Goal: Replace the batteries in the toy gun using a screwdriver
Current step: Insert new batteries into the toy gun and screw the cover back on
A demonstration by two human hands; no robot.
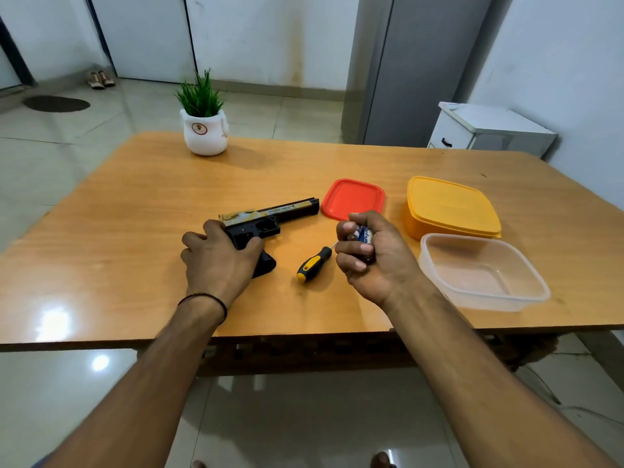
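On the bench (135, 231), near centre, the toy gun (270, 217) lies on its side. Its long axis runs 9 to 3 o'clock, muzzle toward 3, grip dropping toward 5. Likely fault: the gun pivots on the glossy top if pressed unevenly.

The left hand (216, 261) grasps the grip and hides the compartment. The right hand (371, 258), at 3 o'clock of the gun, is clenched round the batteries (364, 236). The screwdriver (312, 265) lies loose between the hands, tip toward 1; a knock would roll it. Batteries may slip out or be fitted reversed.
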